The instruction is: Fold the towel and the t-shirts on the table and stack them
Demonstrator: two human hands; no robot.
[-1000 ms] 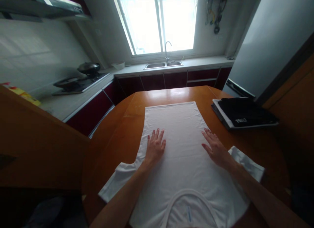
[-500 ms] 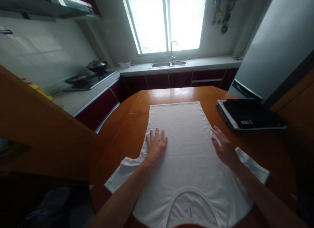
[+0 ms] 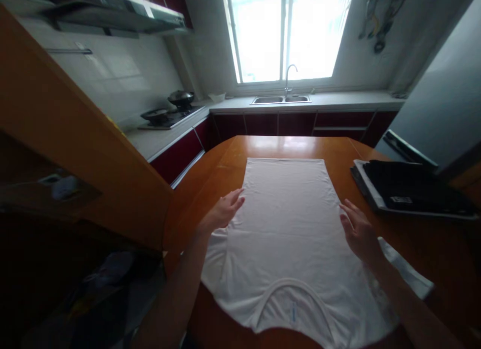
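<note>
A white T-shirt (image 3: 287, 213) lies spread on the wooden table (image 3: 210, 173), its neckline toward me and its hem toward the window. At the shirt's left side edge is my left hand (image 3: 221, 208), fingers stretched out and pointing inward, fingertips by the fabric. My right hand (image 3: 358, 231) rests along the right side edge with its fingers extended. Neither hand grasps the cloth. My left forearm hides most of the left sleeve; the right sleeve (image 3: 406, 269) shows beyond my right forearm.
Folded dark and white clothes (image 3: 409, 188) are stacked at the table's right side. Beyond the table run a counter with a sink (image 3: 280, 99) and a stove (image 3: 173, 117) holding pans. A wooden panel (image 3: 124, 178) stands to the left, a fridge (image 3: 443, 98) to the right.
My left hand has moved from flat on the shirt's front out to its left edge. My right hand stays at the right edge. The view has shifted left.
</note>
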